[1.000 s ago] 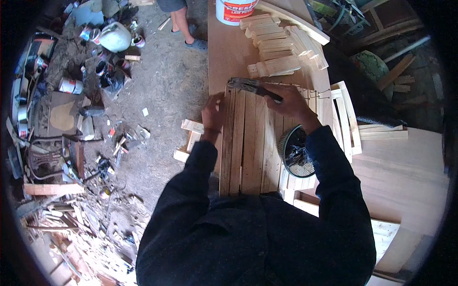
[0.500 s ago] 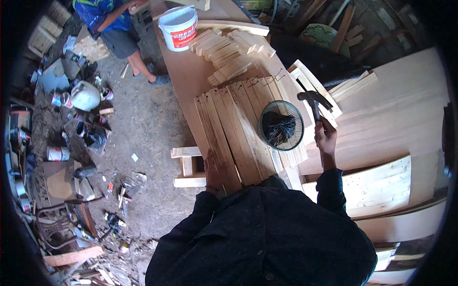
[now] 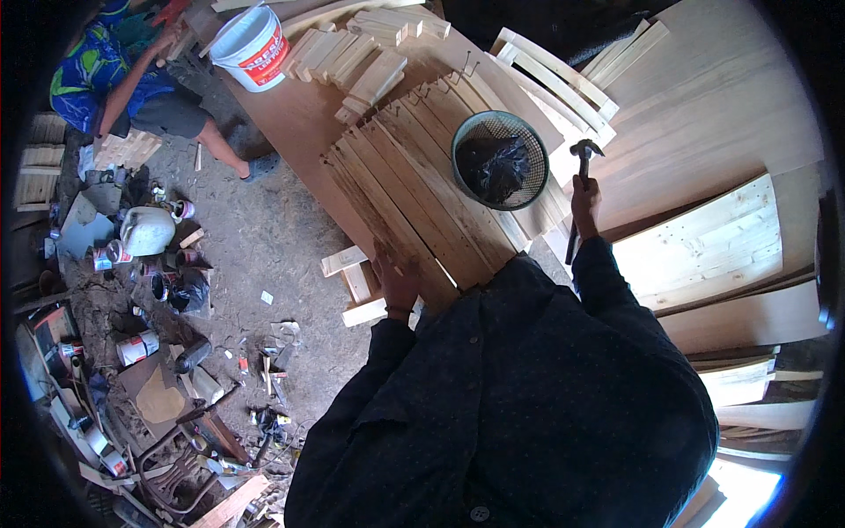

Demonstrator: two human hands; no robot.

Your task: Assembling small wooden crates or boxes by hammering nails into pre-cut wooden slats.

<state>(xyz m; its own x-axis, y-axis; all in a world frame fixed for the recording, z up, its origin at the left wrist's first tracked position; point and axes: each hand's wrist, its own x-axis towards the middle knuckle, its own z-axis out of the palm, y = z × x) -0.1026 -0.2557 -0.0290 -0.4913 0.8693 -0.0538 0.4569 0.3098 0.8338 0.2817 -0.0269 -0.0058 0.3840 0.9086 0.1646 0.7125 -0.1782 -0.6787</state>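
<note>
On my feed, the wooden slats [image 3: 407, 195] already lie side by side, partly under the mesh basket [image 3: 533, 174]; nails [image 3: 469, 63] stand proud along their far edge — hammering looks unfinished there. My right hand [image 3: 586, 204] clenches the claw hammer [image 3: 584, 153], off the wood — my left hand [image 3: 398, 280] rests on the slats, fingers uncurled.

White glare at lower right; deep shadow at top centre-right; jacket [image 3: 502, 396] near-black; edges bend toward dark rim.
</note>
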